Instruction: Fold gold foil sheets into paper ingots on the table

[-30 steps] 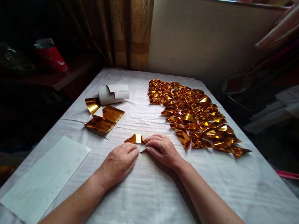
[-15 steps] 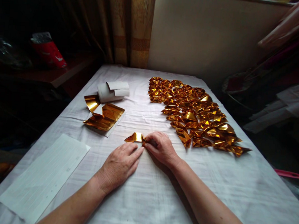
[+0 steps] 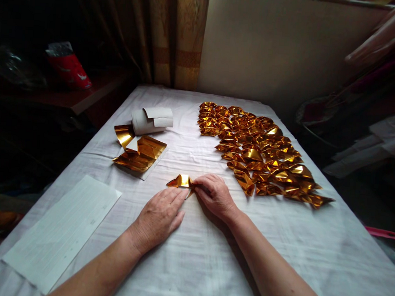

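Observation:
A small folded gold foil paper ingot (image 3: 184, 181) lies in front of me at mid-table, its left end pointed. My right hand (image 3: 214, 194) pinches its right end between thumb and fingers. My left hand (image 3: 160, 212) lies flat with fingers stretched out, their tips at the ingot's near edge and the thumb apart from it. The fingertips of the left hand partly cover the lower side of the foil. Beyond and to the right, many finished-looking gold foil ingots (image 3: 252, 155) sit in close rows.
Left of the hands lie gold foil sheets (image 3: 143, 156), one bent up, and a rolled white paper (image 3: 152, 122). A pale lined sheet (image 3: 63, 233) is at the near left. All rest on the white tablecloth (image 3: 210, 265). A red container (image 3: 70, 71) stands on a side surface.
My left thumb has drawn back from the ingot's right end toward me. My right hand still pinches that end. The view has shifted slightly.

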Demonstrator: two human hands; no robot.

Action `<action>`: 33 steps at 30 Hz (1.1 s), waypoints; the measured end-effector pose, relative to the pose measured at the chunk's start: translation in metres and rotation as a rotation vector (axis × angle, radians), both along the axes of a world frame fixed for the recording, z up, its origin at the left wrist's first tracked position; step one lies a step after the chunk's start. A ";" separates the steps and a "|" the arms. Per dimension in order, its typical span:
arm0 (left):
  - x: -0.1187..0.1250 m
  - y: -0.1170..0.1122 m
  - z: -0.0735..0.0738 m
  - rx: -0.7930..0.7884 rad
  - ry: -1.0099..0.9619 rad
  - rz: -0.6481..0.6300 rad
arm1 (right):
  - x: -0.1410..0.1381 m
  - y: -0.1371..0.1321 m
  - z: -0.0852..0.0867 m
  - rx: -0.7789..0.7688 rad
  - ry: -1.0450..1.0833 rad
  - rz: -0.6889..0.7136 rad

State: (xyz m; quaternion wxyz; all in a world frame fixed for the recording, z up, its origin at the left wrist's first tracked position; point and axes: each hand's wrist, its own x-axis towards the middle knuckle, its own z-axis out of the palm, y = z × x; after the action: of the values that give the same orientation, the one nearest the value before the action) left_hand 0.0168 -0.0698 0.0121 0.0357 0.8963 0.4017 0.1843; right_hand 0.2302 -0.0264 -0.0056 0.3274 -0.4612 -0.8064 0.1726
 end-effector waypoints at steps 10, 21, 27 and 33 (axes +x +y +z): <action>0.002 0.001 0.005 -0.094 0.009 0.003 | 0.011 0.003 0.003 0.038 0.001 0.188; 0.002 0.002 0.010 -0.104 0.025 -0.012 | 0.011 0.006 0.009 -0.001 -0.006 0.180; 0.003 0.002 0.011 -0.112 0.057 -0.004 | 0.013 0.008 0.004 0.053 0.030 0.242; 0.003 0.001 0.012 -0.095 0.080 -0.006 | 0.010 0.006 0.004 0.033 -0.029 0.188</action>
State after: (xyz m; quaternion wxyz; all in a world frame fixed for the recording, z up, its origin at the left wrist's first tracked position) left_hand 0.0200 -0.0689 0.0242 0.0628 0.9015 0.4083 0.1291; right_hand 0.2400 -0.0199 -0.0016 0.3054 -0.3807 -0.8535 0.1826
